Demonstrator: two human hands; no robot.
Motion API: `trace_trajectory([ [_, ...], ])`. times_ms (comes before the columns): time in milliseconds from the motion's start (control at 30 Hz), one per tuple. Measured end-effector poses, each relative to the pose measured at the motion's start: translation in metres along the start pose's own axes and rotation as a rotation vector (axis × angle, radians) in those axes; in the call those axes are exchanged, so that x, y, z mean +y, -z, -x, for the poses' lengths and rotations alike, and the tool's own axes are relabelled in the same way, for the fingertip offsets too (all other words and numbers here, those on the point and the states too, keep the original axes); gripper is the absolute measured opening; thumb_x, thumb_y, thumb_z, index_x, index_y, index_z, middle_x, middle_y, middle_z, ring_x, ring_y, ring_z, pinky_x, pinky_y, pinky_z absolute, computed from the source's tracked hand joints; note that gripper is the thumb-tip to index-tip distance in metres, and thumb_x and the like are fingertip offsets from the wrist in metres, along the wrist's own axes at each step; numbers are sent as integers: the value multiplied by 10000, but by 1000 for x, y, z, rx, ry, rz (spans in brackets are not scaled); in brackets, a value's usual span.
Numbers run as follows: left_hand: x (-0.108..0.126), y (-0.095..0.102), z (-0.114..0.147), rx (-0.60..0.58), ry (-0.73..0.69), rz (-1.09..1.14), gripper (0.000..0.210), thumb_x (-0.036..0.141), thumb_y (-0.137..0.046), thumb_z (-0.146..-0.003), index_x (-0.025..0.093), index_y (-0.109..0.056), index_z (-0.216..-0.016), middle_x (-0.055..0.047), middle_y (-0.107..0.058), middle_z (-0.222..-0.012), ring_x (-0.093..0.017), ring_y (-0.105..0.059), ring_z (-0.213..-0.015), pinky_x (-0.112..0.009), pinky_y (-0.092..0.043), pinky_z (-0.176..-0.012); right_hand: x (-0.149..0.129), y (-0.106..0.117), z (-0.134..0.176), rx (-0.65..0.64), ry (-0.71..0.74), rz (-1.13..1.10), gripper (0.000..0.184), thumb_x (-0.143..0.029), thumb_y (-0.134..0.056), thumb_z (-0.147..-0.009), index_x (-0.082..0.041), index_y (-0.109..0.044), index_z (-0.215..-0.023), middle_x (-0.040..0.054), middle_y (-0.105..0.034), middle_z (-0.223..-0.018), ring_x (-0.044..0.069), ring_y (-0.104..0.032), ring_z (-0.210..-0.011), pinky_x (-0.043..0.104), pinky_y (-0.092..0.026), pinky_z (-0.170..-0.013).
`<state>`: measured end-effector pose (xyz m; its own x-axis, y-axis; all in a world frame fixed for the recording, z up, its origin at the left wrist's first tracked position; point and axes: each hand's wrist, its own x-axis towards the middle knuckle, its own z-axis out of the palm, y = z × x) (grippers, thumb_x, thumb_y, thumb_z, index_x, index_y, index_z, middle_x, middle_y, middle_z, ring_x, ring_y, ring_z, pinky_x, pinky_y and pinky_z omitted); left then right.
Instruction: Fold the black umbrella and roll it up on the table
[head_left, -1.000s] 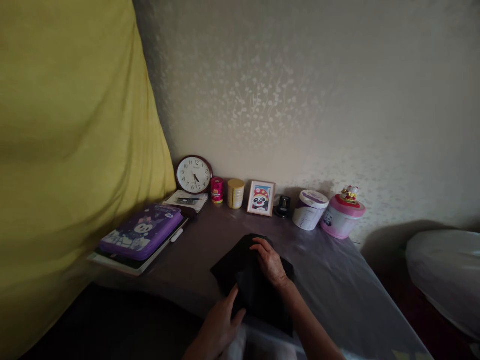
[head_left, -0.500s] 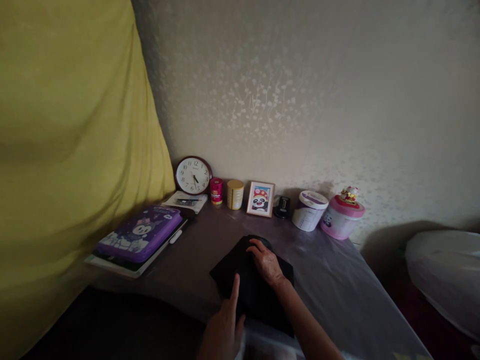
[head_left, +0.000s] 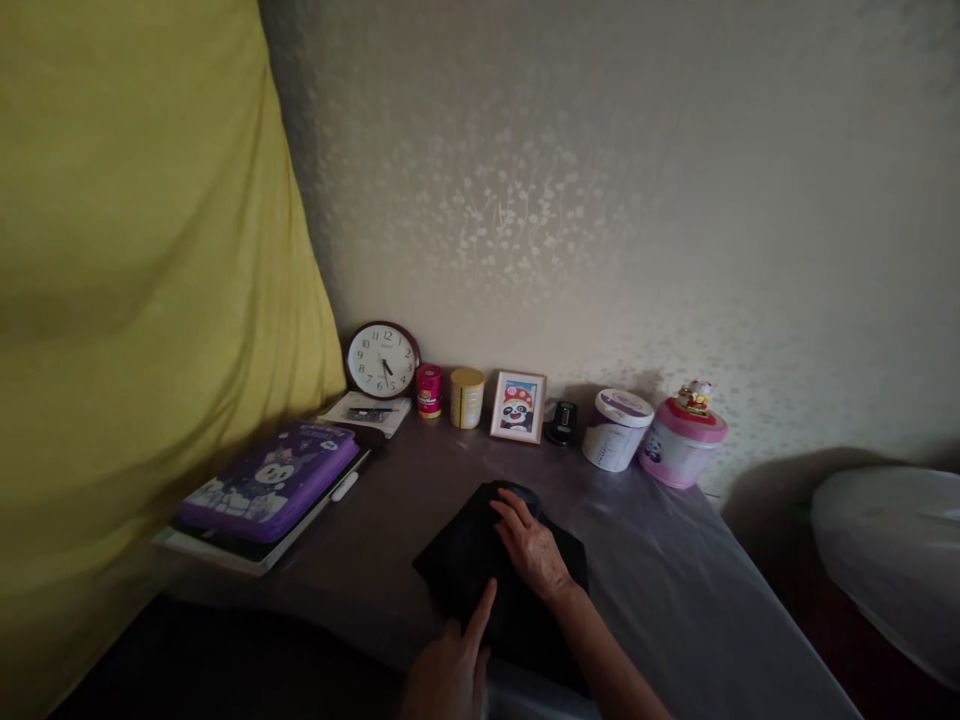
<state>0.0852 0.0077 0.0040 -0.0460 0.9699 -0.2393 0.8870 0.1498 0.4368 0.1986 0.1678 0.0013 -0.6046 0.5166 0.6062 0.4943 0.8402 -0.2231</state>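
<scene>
A black cloth (head_left: pixel 459 558), which looks like a folded garment, lies on the table close to me. Its right and left corners stick out to the sides. My right hand (head_left: pixel 532 552) rests on its upper part, fingers spread and laid flat over the fabric. Lower down, my left hand (head_left: pixel 452 665) is at the near left side of the cloth. Its index finger is stretched out over the fabric with the thumb apart; the other fingers are mostly hidden. Neither hand visibly grips anything.
On the grey-covered table (head_left: pixel 637 590), a purple case (head_left: pixel 274 480) lies on flat items at left. Along the wall stand a clock (head_left: pixel 383 360), pink can (head_left: pixel 430 391), yellow can (head_left: pixel 466 398), panda picture frame (head_left: pixel 518 406), small black device (head_left: pixel 562 423), white tub (head_left: pixel 616 430) and pink-lidded tub (head_left: pixel 682 442).
My left hand has shifted slightly right and toward me, its index finger now slanting more to the right. My right hand stays on the cloth. The view has tilted up slightly.
</scene>
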Motion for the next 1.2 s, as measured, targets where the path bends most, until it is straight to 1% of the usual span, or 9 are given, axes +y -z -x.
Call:
trace_trajectory([
  [200, 1, 0, -2, -1, 22, -12, 650, 161, -356, -893, 308, -57, -1450, -101, -634, -1090, -212, -651, -932, -293, -481, -810, -10, 15, 29, -12, 57, -102, 226, -191, -411, -928, -216, -623, -1004, 68, -640, -1078, 175, -617, -994, 354, -531, -887],
  [400, 3, 4, -1, -21, 33, 13, 631, 167, -345, -902, 296, -65, -1452, -101, -630, -1110, -213, -637, -984, -303, -470, -858, 28, -6, 20, -14, 16, 26, 280, -223, -392, -940, -200, -606, -1119, 83, -606, -1207, 217, -549, -1140, 442, -470, -957],
  [500, 3, 4, 0, -20, 30, 30, 619, 179, -336, -906, 273, -67, -1455, -117, -620, -1133, -218, -630, -1001, -311, -466, -870, 50, -15, 7, -6, -72, 108, 320, -232, -353, -948, -187, -604, -1141, 92, -597, -1230, 228, -552, -1143, 448, -472, -942],
  [600, -2, -1, -1, 0, 25, 40, 624, 185, -329, -902, 257, -53, -1456, -124, -619, -1130, -220, -635, -982, -311, -472, -853, 54, -14, 1, 71, -171, 139, 334, -251, -352, -948, -162, -602, -1150, 125, -592, -1230, 236, -578, -1104, 444, -479, -919],
  [700, -7, -7, -2, 27, 6, 46, 630, 194, -331, -897, 241, -48, -1459, -114, -630, -1103, -210, -637, -964, -298, -464, -862, 36, -8, 5, 99, -61, 29, 298, -250, -391, -944, -171, -620, -1116, 114, -618, -1184, 211, -567, -1116, 414, -456, -953],
  [767, -9, -9, -2, 41, -13, 55, 638, 191, -339, -892, 221, -53, -1461, -111, -633, -1102, -198, -629, -978, -282, -442, -895, 23, -7, 9, 29, 66, -63, 263, -258, -426, -938, -195, -642, -1074, 85, -653, -1118, 196, -557, -1124, 400, -437, -977],
  [833, -7, -8, -1, 47, -6, 64, 641, 179, -343, -888, 204, -60, -1462, -114, -629, -1121, -192, -614, -1012, -270, -419, -925, 16, -10, 11, -45, 113, -92, 255, -265, -433, -938, -208, -652, -1055, 67, -671, -1082, 199, -557, -1124, 419, -419, -991],
  [1033, -3, -1, 1, 30, 29, 100, 642, 179, -349, -885, 192, -72, -1465, -116, -618, -1163, -189, -600, -1038, -265, -408, -932, 42, -25, -8, -34, -72, 46, 306, -237, -369, -947, -193, -648, -1067, 77, -647, -1150, 230, -549, -1145, 468, -410, -987],
  [1200, -9, -5, -1, 58, -13, 146, 650, 196, -339, -880, 209, -60, -1467, -95, -629, -1165, -180, -596, -1040, -263, -396, -940, 61, -10, 0, 72, -216, 43, 315, -265, -375, -933, -175, -624, -1104, 101, -627, -1170, 229, -587, -1076, 445, -471, -934],
])
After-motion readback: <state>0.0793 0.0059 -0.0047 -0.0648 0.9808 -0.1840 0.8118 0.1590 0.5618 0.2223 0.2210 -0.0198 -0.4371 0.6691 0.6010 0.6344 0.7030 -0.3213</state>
